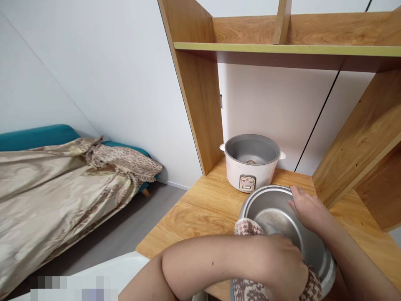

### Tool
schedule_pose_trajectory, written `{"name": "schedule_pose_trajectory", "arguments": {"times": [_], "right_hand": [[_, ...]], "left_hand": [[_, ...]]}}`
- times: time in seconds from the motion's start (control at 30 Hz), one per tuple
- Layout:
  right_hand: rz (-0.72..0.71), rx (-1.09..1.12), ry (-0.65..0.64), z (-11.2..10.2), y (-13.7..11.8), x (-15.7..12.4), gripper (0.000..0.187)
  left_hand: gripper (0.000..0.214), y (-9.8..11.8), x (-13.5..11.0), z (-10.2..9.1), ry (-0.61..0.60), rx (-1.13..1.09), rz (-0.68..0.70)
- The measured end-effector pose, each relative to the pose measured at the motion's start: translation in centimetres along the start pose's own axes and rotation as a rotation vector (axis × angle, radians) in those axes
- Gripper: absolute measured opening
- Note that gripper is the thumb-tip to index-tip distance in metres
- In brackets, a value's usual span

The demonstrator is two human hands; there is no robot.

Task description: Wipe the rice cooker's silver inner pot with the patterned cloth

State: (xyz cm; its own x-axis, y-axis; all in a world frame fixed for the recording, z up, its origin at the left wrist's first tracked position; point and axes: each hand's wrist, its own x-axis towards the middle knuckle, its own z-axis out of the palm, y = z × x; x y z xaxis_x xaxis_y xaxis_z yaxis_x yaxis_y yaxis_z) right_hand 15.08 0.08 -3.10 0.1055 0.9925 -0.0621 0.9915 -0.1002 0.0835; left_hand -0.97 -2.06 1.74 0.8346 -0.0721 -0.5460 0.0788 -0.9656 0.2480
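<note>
A metal inner pot (275, 209) rests tilted on the wooden desk (200, 209), its opening turned toward me. My right hand (308, 211) grips its far right rim with fingers curled over the edge. My left hand (282, 267) is closed on a brown-and-white houndstooth cloth (249, 228) and presses it against the pot's near rim and inside wall. Just behind the pot stands a white rice cooker body (252, 161), lid off and hollow, with its switch panel facing me.
The desk sits inside a wooden shelf unit (200, 96) with an upright panel on the left, a slanted panel on the right and a shelf overhead. To the left, beyond the grey floor, a teal sofa (37, 136) lies under a beige patterned cover.
</note>
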Motion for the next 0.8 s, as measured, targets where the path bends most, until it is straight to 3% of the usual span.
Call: {"name": "schedule_pose_trajectory", "arguments": {"times": [0.37, 0.53, 0.7, 0.8], "right_hand": [[-0.003, 0.074, -0.079, 0.2, 2.0, 0.0, 0.032], [-0.075, 0.171, -0.063, -0.4, 2.1, 0.6, 0.038], [-0.057, 0.182, -0.074, -0.2, 2.0, 1.2, 0.037], [-0.002, 0.15, -0.094, 0.0, 2.1, 0.9, 0.037]], "left_hand": [[0.042, -1.3, 0.8, 0.9, -0.173, -0.077, 0.191], [0.05, -1.5, 0.4, 0.5, -0.278, -0.057, 0.26], [0.053, -1.0, -0.4, -0.7, -0.334, -0.055, 0.209], [0.037, -0.8, -0.8, -0.7, -0.302, -0.037, 0.125]]}}
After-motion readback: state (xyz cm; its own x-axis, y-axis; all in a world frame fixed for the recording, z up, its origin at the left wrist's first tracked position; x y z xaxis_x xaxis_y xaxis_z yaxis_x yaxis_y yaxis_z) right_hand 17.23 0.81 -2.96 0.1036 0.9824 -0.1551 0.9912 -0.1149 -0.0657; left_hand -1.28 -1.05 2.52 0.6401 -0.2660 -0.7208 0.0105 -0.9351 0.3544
